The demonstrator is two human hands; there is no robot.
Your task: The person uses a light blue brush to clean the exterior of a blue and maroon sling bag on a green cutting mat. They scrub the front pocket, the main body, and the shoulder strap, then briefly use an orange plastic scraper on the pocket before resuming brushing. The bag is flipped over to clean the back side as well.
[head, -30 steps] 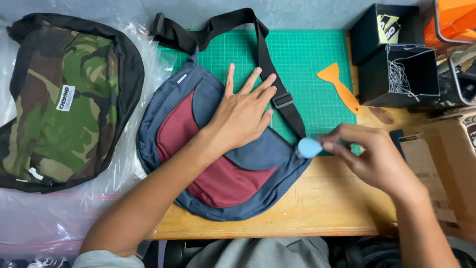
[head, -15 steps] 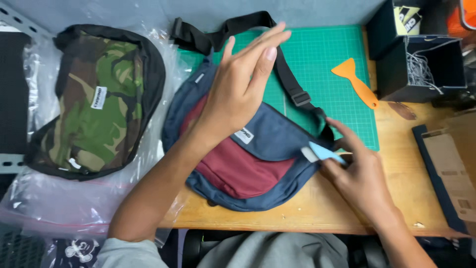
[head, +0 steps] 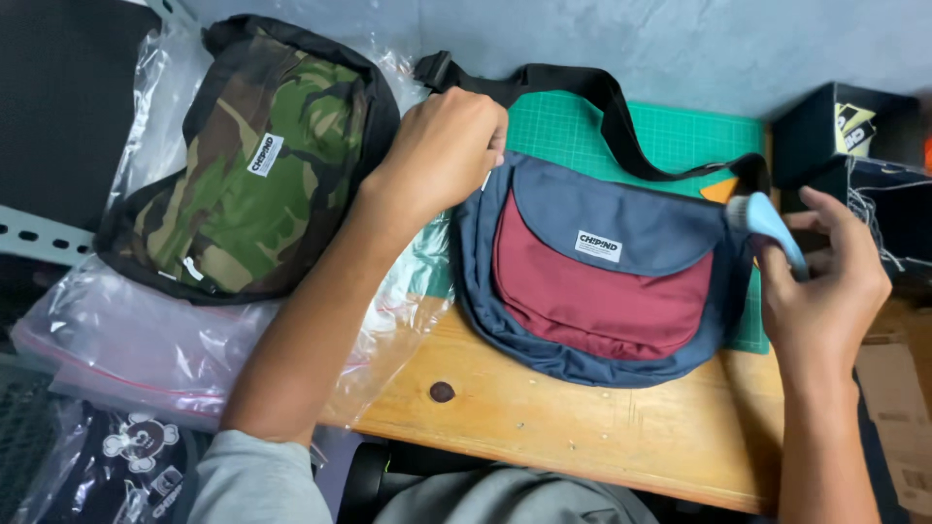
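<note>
At far left we see a dark panel and, below it, clear plastic bags spread over the edge of the work surface; on them lies a camouflage sling bag with a black border and a small white label. Our left hand comes next, its forearm crossing the plastic and partly hiding the near edge of the camouflage bag; the fingers are curled closed at the upper left corner of the navy and maroon sling bag (whether they pinch fabric or the strap end we cannot tell). This bag lies flat at the centre, flap side up, half on the green cutting mat and half on the wooden tabletop, with its black strap looping across the mat. A small dark spot marks the wood just below the bag. At right, our right hand holds a light blue tool between thumb and bent fingers, closed loosely on its handle, the tool's head touching the bag's right end beside an orange scraper, mostly hidden. Black boxes stand behind the hand, a cardboard box beside the wrist.
</note>
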